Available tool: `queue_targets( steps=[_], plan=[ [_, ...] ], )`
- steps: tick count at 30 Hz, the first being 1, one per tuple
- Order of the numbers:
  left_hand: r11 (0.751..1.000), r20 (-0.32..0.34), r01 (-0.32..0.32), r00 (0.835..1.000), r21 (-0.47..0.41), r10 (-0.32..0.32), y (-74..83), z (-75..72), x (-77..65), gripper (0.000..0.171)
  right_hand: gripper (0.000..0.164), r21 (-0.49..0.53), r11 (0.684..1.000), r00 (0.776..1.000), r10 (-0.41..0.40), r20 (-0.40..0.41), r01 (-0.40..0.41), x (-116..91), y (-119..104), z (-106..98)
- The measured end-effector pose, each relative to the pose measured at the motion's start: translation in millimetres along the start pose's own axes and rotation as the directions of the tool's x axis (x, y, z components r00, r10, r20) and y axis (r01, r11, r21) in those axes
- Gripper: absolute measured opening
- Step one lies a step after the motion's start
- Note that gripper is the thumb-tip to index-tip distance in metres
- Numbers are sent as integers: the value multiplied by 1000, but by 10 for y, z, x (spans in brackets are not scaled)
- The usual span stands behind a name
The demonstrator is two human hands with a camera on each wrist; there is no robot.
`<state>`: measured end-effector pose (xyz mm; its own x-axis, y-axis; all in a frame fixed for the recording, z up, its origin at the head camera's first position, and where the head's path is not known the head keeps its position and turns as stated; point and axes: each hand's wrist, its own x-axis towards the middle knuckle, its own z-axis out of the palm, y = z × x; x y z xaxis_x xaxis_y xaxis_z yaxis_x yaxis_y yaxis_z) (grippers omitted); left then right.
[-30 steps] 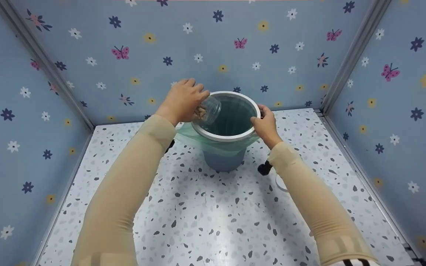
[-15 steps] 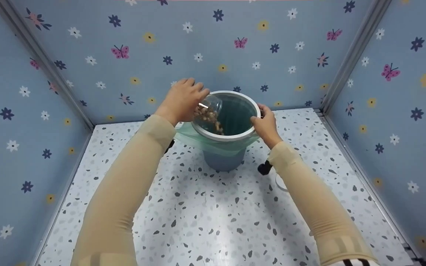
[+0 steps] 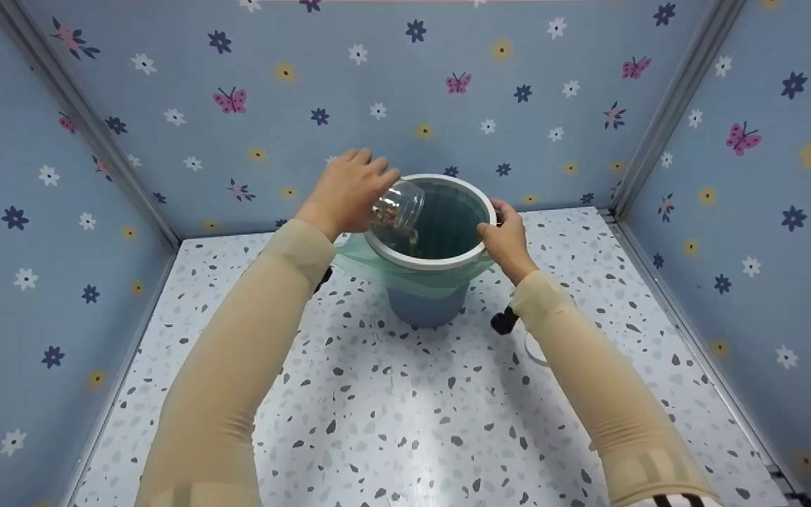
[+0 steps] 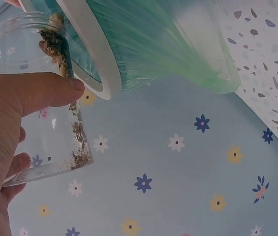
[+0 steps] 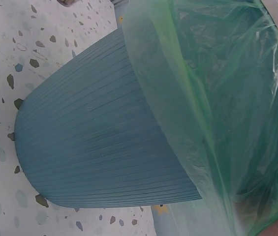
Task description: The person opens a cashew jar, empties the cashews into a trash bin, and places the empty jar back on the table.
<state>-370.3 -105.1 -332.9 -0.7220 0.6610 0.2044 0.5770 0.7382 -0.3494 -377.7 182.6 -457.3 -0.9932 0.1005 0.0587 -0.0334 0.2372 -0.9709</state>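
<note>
My left hand (image 3: 350, 191) grips a clear plastic jar (image 3: 409, 199), tipped with its mouth over the inside of a blue trash can (image 3: 426, 310). Brown, lumpy bits (image 4: 55, 46) lie along the jar's lower side and at its mouth in the left wrist view; some drop into the can in the head view. Fine crumbs cling near the jar's base. A green trash bag (image 5: 178, 88) lines the can and hangs over its outside under a white rim ring (image 3: 430, 264). My right hand (image 3: 507, 239) holds the rim on the right, thumb on top. Its other fingers are mostly hidden.
The can stands on a white speckled surface (image 3: 405, 408), close to a blue flowered back wall (image 3: 377, 84). Side panels rise left and right. Beside the right forearm lie a black object (image 3: 503, 322) and a white round thing (image 3: 534, 348), partly covered by the sleeve.
Brown bits have slid out of the jar into the can, in a thick stream half a second ago and a thinner one now. Both hands have stayed almost still.
</note>
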Motion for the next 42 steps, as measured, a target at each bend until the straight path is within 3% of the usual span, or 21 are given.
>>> queue_targets(
  steps=[18,27,33,42],
  plan=[
    [996,1,-32,999,88,32,22,-18,1,64,62,5,1000,1000,5,-4,-5,2,14,-2],
    [983,-4,-58,998,173,59,44,-17,-5,68,64,6,1000,1000,-25,7,25,-7,18,-5],
    [982,-4,-61,998,177,63,46,-12,6,76,64,9,1000,1000,-11,11,11,-7,17,-2],
    [985,-3,-56,998,165,57,44,-16,5,73,64,10,1000,1000,-5,15,4,-13,7,-8]
  ],
)
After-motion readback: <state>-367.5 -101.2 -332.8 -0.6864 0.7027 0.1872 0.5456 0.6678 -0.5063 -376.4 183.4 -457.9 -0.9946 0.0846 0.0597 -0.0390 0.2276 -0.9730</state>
